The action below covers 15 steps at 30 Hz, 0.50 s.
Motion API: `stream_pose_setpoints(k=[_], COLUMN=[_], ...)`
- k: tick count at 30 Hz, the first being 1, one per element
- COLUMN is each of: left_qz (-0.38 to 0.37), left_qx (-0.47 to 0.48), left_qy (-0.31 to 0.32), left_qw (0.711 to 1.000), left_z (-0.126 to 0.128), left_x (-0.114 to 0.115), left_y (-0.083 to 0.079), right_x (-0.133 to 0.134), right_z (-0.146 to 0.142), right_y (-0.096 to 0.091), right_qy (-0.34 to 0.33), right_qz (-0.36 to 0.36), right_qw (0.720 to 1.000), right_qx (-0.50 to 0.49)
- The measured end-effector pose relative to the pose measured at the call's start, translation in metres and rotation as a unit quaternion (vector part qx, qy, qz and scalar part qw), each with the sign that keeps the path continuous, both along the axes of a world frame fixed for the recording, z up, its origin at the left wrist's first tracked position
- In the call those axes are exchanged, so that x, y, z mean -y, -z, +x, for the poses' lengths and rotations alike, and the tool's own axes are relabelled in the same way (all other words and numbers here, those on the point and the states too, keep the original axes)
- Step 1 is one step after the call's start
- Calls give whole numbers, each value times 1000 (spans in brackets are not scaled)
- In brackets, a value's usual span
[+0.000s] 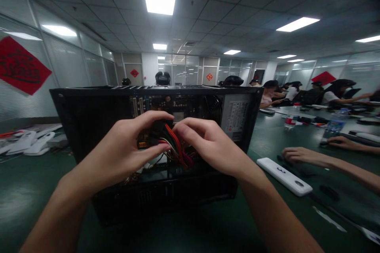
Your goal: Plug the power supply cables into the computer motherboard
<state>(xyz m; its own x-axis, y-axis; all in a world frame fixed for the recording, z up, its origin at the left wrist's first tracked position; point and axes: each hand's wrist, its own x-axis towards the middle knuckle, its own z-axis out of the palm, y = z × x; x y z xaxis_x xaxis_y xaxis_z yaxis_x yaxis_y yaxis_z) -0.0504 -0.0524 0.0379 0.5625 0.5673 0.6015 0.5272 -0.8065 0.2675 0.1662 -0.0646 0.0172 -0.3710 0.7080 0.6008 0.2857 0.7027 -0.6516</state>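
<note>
An open black computer case (89, 122) stands on the dark green table (35, 189) in front of me, its inside facing me. My left hand (127, 146) is curled around a black connector and a bundle of coloured wires (175, 146) inside the case. My right hand (204, 140) pinches the same bundle from the right, fingertips meeting the left hand's. A fan (212, 108) and the grey power supply (237, 116) sit at the case's upper right.
A white flat device (283, 176) marked 3 lies right of the case. Another person's hands (297, 154) rest on the table at right. White objects (29, 142) lie at far left. Several people sit along the table behind, with a water bottle (335, 124).
</note>
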Motion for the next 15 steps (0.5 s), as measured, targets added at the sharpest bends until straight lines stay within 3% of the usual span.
stream_pose_setpoints(k=[2, 6, 15], left_qz=[-9, -40, -83], left_qx=[-4, 3, 14], left_qy=[19, 45, 37], left_qw=[1000, 998, 996], left_z=[5, 11, 5], left_x=[2, 5, 11], left_y=[1, 3, -2], right_x=[0, -1, 0], right_z=[-1, -2, -7], right_y=[1, 4, 3], right_qy=[-26, -4, -29], right_qz=[-17, -18, -50], right_qw=[999, 998, 988], right_qx=[-25, -58, -146])
